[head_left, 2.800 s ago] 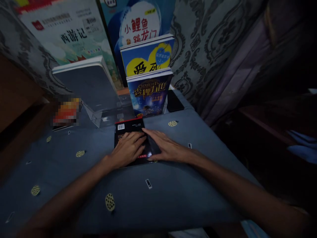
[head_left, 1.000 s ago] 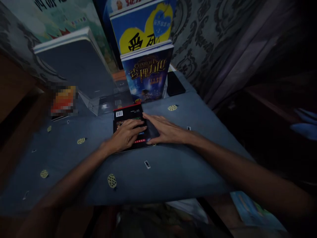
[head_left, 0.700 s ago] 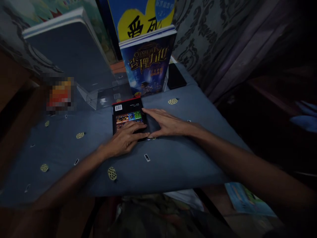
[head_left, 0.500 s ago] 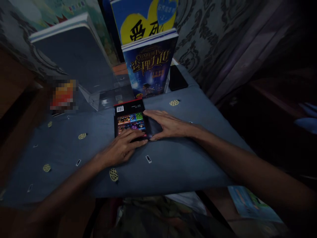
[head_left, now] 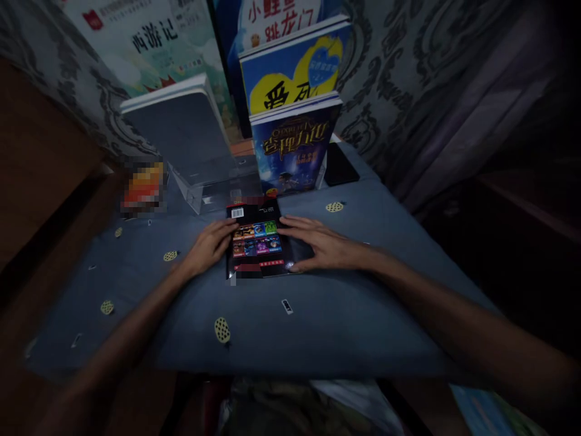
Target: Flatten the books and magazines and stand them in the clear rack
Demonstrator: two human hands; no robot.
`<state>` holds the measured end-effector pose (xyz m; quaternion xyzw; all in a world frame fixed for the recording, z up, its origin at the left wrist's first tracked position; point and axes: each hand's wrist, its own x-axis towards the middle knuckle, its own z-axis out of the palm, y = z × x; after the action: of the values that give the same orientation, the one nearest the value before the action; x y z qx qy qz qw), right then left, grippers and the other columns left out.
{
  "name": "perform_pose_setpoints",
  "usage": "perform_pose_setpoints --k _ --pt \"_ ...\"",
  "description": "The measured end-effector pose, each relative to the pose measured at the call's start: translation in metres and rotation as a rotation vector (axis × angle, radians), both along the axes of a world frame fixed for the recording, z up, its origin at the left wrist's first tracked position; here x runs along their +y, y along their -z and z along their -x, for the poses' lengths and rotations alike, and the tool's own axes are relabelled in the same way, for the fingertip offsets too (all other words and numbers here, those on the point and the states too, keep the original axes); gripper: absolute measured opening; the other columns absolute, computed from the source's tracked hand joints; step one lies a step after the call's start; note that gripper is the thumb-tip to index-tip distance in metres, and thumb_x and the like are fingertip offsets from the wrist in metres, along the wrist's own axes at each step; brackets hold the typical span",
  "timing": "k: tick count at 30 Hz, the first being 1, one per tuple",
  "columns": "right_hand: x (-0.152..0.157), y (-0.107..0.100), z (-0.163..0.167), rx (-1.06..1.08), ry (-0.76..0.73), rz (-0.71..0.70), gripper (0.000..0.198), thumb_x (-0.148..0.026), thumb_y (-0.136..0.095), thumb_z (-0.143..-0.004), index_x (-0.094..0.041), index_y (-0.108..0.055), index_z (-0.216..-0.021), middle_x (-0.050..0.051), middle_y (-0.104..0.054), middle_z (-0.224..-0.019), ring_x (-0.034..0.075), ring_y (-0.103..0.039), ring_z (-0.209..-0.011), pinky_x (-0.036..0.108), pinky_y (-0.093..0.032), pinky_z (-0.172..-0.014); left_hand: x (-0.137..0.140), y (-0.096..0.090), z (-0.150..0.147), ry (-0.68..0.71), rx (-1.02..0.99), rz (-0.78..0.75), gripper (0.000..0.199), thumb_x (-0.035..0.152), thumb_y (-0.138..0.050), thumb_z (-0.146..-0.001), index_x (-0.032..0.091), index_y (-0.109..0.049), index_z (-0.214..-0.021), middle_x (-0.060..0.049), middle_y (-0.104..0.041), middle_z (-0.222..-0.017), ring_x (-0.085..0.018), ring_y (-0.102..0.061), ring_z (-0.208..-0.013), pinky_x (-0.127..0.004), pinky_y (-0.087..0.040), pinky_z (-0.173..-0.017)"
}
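A black book (head_left: 256,264) lies flat on the cloth-covered table, with a barcode near its top and rows of small coloured pictures. My left hand (head_left: 211,245) is at its left edge, fingers stretched out and the tips touching the cover. My right hand (head_left: 324,243) rests over the right part of the book, its fingers extended and the thumb spread apart near the lower edge. Neither hand is wrapped round anything. Part of the book's right side is hidden under the right hand.
Behind the book, a blue storybook (head_left: 290,151) stands upright before a yellow-and-blue book (head_left: 295,75). A grey board-like book (head_left: 177,133) leans on a clear stand (head_left: 193,197) to the left. A dark phone-like slab (head_left: 341,165) lies at the back right. The table (head_left: 254,339) has a patterned blue-grey cloth.
My left hand has moved left off the lower pictures to the book's left edge, uncovering them. My right hand stays on the right side. The view has shifted, showing more books behind.
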<state>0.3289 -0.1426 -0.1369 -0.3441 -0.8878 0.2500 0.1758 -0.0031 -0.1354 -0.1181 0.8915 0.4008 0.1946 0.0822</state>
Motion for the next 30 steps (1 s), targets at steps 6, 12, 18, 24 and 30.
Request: perform_pose_setpoints --k 6,12,18,24,30 --pt "0.005 -0.019 0.049 0.024 -0.129 -0.127 0.054 -0.05 -0.054 -0.098 -0.02 -0.056 -0.143 0.011 -0.056 -0.148 0.03 -0.038 -0.148 0.056 -0.032 -0.12 0.045 0.011 0.009 -0.072 -0.056 0.003 0.037 0.022 -0.042 -0.098 0.018 -0.066 -0.126 -0.011 -0.067 -0.131 -0.023 -0.061 -0.123 -0.048 -0.048 -0.108" --pt "0.003 -0.023 0.121 -0.074 -0.262 -0.131 0.052 -0.039 -0.053 -0.1 -0.012 -0.053 -0.145 0.015 -0.05 -0.153 0.027 -0.034 -0.15 0.05 -0.027 -0.124 0.043 0.019 0.01 -0.079 -0.092 -0.008 0.04 0.016 -0.044 -0.094 0.019 -0.066 -0.128 -0.01 -0.066 -0.133 -0.023 -0.06 -0.125 -0.047 -0.047 -0.109" --pt "-0.033 -0.021 0.118 -0.046 -0.396 -0.113 0.052 -0.033 -0.049 -0.102 -0.013 -0.046 -0.15 0.012 -0.045 -0.157 0.021 -0.03 -0.151 0.044 -0.02 -0.128 0.044 0.021 0.012 -0.075 -0.098 -0.027 0.04 0.014 -0.044 -0.094 0.02 -0.066 -0.128 -0.01 -0.066 -0.133 -0.022 -0.061 -0.123 -0.049 -0.046 -0.11" --pt "-0.044 -0.024 0.099 -0.041 -0.298 -0.012 0.055 -0.046 -0.042 -0.104 -0.016 -0.045 -0.151 0.011 -0.038 -0.161 0.02 -0.027 -0.153 0.042 -0.023 -0.127 0.04 0.025 0.008 -0.092 -0.056 -0.08 0.039 0.015 -0.045 -0.095 0.019 -0.065 -0.128 -0.01 -0.065 -0.134 -0.024 -0.062 -0.122 -0.05 -0.049 -0.108" --pt "0.007 -0.006 0.078 -0.015 -0.051 -0.041 0.06 -0.051 -0.038 -0.103 -0.017 -0.042 -0.153 0.013 -0.036 -0.161 0.028 -0.029 -0.152 0.055 -0.028 -0.124 0.038 0.033 0.007 -0.1 -0.038 -0.154 0.039 0.013 -0.045 -0.094 0.018 -0.062 -0.129 -0.012 -0.063 -0.139 -0.024 -0.06 -0.129 -0.051 -0.048 -0.111"
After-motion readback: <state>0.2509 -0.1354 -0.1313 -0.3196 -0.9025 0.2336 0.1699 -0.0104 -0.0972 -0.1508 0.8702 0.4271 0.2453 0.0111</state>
